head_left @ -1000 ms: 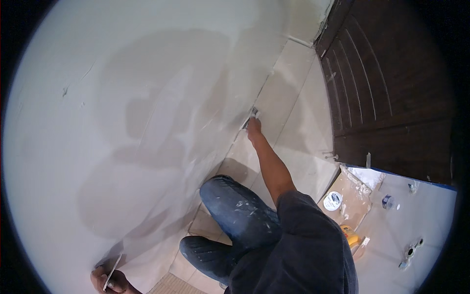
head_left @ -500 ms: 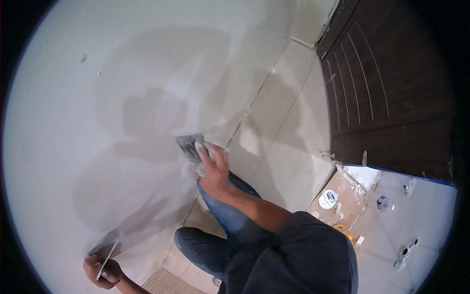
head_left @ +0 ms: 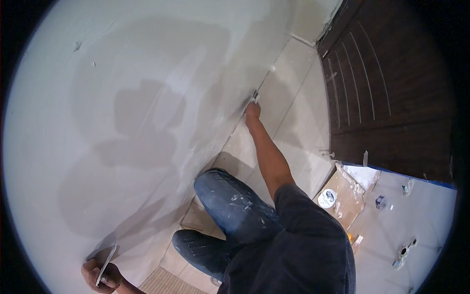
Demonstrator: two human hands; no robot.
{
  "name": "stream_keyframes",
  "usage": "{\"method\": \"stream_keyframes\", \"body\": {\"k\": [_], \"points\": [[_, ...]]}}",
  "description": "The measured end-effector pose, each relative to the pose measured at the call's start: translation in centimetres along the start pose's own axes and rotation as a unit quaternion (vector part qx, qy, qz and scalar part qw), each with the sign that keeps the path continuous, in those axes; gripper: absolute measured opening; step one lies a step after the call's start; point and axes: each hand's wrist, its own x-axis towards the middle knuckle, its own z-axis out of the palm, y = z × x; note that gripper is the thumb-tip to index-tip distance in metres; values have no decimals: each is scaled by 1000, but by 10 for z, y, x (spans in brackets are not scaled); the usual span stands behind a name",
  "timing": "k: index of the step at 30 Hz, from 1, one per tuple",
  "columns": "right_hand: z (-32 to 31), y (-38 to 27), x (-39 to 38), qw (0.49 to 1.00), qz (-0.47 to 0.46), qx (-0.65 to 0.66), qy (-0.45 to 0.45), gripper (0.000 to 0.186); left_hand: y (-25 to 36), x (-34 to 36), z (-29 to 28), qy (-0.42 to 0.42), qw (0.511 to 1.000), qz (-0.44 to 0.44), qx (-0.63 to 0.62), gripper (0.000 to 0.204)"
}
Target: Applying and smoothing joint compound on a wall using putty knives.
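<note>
At the lower left, my left hand [head_left: 100, 275] grips a thin, flat pale tool [head_left: 107, 261], seen edge-on, close to the white wall [head_left: 73, 137]. My right hand [head_left: 252, 111] is reached out toward the bottom of the wall, closed on a scraper [head_left: 251, 97] whose grey blade sits along the joint between wall and tiled floor [head_left: 290, 85]. Much of that blade is hidden by my hand. My shadow lies over the wall. My jeans, marked with white smears, show below, with the knees by the foot of the wall.
A dark wooden door [head_left: 387, 83] stands at the right. Beyond the tile edge lie a beige board [head_left: 350, 201] with white residue, a round white lid [head_left: 327, 198], a small bottle [head_left: 383, 202], a partly hidden yellow container [head_left: 351, 237] and pipe fittings [head_left: 405, 251].
My right hand and scraper came nearer over the wall half a second ago and are now stretched out again at the joint, slightly farther up. My left hand shifted slightly left and up.
</note>
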Motion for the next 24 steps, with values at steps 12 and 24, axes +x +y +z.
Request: {"method": "stream_keyframes", "body": {"k": [12,24], "points": [[-62,-63,-261,768,-613,-151,-105,50,0,0,-9,-73,990,-53,107,35],[-18,66,-43,999,21,-24,-42,43,27,21,23,-114,989,0,90,29]]}}
